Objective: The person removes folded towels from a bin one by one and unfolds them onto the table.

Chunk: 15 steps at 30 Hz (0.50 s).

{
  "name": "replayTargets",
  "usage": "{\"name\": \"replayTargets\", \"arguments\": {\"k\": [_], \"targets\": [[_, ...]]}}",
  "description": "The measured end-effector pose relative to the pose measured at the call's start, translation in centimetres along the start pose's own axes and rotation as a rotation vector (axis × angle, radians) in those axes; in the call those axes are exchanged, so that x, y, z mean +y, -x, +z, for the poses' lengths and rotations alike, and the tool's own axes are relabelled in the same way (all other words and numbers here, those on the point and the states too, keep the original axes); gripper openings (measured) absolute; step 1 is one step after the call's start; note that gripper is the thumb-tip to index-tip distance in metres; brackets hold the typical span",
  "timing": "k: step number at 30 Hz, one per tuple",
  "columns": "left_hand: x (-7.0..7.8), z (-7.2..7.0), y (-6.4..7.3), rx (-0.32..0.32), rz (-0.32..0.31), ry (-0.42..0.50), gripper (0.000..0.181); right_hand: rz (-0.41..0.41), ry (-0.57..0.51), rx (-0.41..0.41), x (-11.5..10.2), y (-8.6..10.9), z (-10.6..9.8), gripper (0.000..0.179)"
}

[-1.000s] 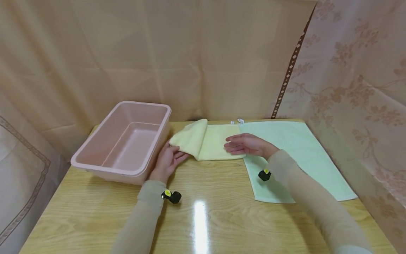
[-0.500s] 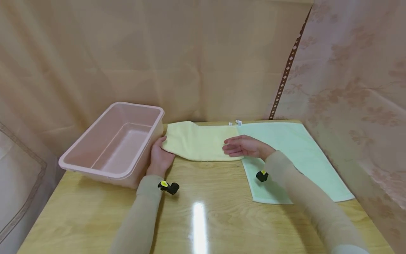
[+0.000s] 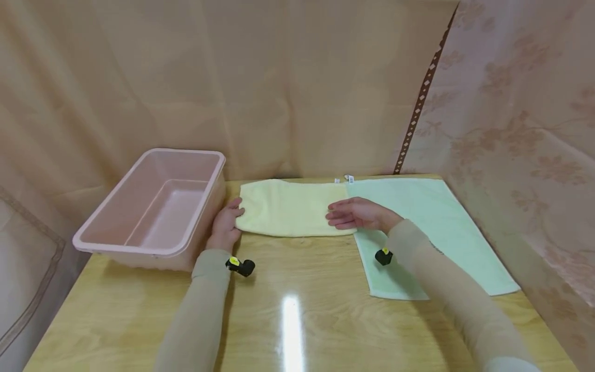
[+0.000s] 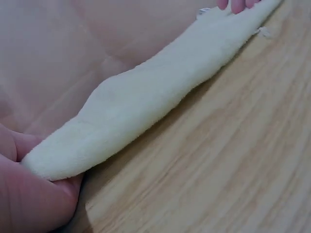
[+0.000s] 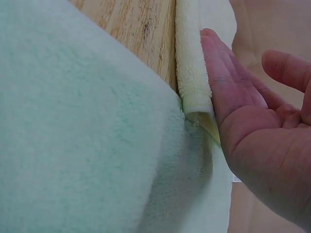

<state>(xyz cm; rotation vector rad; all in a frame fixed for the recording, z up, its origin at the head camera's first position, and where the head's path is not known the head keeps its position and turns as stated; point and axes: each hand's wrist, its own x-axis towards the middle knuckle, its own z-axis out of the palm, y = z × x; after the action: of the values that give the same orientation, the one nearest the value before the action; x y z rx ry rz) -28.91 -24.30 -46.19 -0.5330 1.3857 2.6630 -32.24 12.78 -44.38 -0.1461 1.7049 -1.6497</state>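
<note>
A pale yellow towel [image 3: 288,207], folded into a long strip, lies along the back of the table. My left hand [image 3: 226,221] is at its left end and grips that edge; in the left wrist view the towel's end [image 4: 63,158] sits between parts of the hand [image 4: 34,199]. On the strip's right end rests my right hand [image 3: 360,213], its fingers straight. The right wrist view shows those fingers [image 5: 228,80] laid flat against the yellow towel [image 5: 193,63]. A mint green towel [image 3: 418,206] is spread flat on the right, under the right forearm.
A pink plastic basin [image 3: 195,227] stands on the left of the wooden table [image 3: 260,310], close beside my left hand. White tags [image 3: 348,179] stick out at the towels' back edge. Beige curtains [image 3: 260,88] hang behind the table.
My left hand has moved left with the towel's end, and the folded-over flap now lies flat. The basin has shifted left in view. My right hand stays in place.
</note>
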Motion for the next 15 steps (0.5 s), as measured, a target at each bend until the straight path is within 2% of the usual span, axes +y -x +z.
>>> {"name": "replayTargets", "arguments": {"k": [3, 9, 11, 15], "targets": [[-0.1, 0.6, 0.4, 0.072, 0.042, -0.121, 0.053, -0.005, -0.007, -0.005, -0.2, 0.1, -0.4, 0.046], [-0.6, 1.2, 1.0, 0.266, 0.186, -0.395, 0.049, 0.002, -0.03, -0.003, -0.3, 0.2, -0.6, 0.045], [-0.6, 1.2, 1.1, 0.3, 0.219, -0.434, 0.049, 0.006, -0.031, -0.005, -0.2, 0.2, -0.6, 0.045], [-0.8, 1.3, 1.0, 0.327, 0.241, -0.45, 0.051, 0.007, -0.038, -0.003, -0.1, 0.2, -0.7, 0.045]]}}
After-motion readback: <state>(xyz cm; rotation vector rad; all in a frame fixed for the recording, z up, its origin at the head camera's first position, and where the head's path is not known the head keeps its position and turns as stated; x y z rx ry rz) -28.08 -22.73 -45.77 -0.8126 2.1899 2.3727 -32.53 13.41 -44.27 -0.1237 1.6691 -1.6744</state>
